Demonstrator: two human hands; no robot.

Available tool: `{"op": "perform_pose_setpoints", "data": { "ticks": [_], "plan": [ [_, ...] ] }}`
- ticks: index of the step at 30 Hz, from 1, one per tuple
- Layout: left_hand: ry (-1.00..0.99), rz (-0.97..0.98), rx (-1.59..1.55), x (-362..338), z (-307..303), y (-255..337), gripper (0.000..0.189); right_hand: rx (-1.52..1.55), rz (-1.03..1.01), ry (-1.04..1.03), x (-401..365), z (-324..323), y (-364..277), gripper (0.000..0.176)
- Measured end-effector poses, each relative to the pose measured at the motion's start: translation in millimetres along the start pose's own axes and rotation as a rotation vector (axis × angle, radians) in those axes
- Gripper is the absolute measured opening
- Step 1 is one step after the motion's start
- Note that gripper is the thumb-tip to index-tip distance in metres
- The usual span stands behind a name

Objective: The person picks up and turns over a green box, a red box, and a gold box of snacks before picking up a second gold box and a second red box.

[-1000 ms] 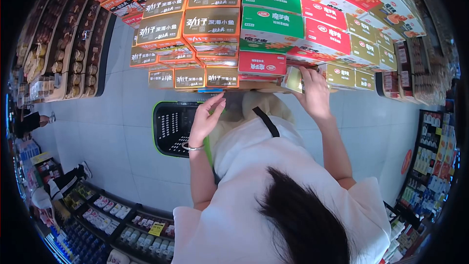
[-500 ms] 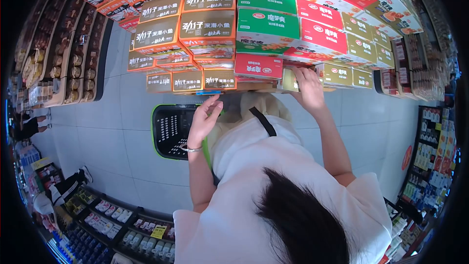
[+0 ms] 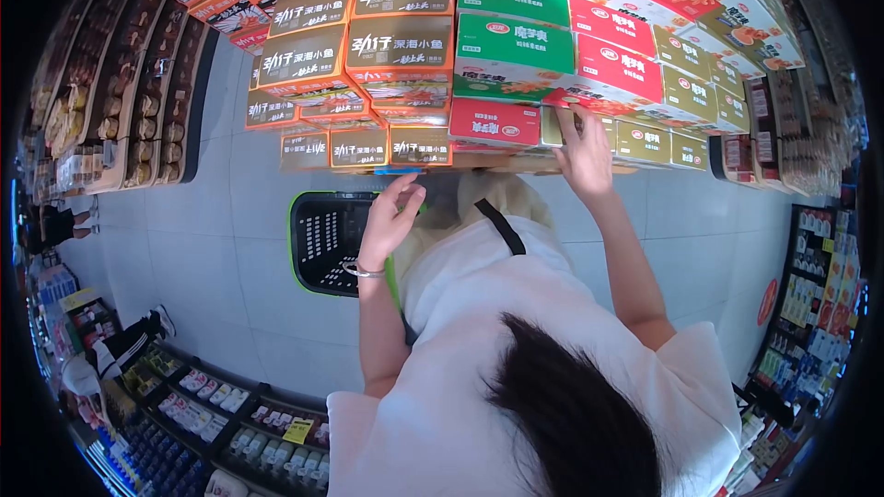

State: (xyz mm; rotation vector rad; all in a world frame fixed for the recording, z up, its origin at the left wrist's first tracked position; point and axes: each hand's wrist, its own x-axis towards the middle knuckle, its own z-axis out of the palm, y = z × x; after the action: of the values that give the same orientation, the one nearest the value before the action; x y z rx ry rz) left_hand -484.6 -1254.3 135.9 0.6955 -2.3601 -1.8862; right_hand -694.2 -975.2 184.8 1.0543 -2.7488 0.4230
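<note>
My right hand (image 3: 586, 155) reaches into the bottom row of the stacked snack boxes, fingers stretched forward and apart. Its fingertips rest at a tan box (image 3: 551, 129), mostly hidden by the hand and the neighbouring boxes. On one side of it lies a red box (image 3: 495, 123); on the other stand gold boxes (image 3: 642, 141). My left hand (image 3: 390, 219) hovers just before the shelf edge, near a blue strip (image 3: 398, 170), thumb and fingers apart with nothing seen in them. Beside my left forearm is a black shopping basket (image 3: 293, 244) with a green rim.
Orange-and-brown boxes (image 3: 396, 41) and green boxes (image 3: 513, 46) rise in a stack ahead. Shelves of packaged goods (image 3: 152, 120) stand at the left, with more shelves (image 3: 806, 285) at the right. Another person's leg and shoe (image 3: 138, 340) show at lower left.
My right hand has moved slightly forward, its fingers more stretched. The tan box under it sits farther back in the row. My left hand has hardly moved.
</note>
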Motion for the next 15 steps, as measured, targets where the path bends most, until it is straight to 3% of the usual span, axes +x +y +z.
{"op": "perform_pose_setpoints", "data": {
  "ticks": [6,10,15],
  "plan": [
    [0.015,-0.029,0.062,2.7,-0.7,4.7,0.040,0.262,-0.046,-0.018,1.8,-7.6,-27.8,0.088],
    [0.015,-0.051,0.054,5.2,-1.1,3.1,0.040,0.215,-0.094,-0.025,8.7,14.2,-43.2,0.088],
    [0.022,-0.055,0.046,3.6,-1.8,2.1,0.039,0.070,-0.222,0.018,22.2,34.0,-52.6,0.075]
  ]
}}
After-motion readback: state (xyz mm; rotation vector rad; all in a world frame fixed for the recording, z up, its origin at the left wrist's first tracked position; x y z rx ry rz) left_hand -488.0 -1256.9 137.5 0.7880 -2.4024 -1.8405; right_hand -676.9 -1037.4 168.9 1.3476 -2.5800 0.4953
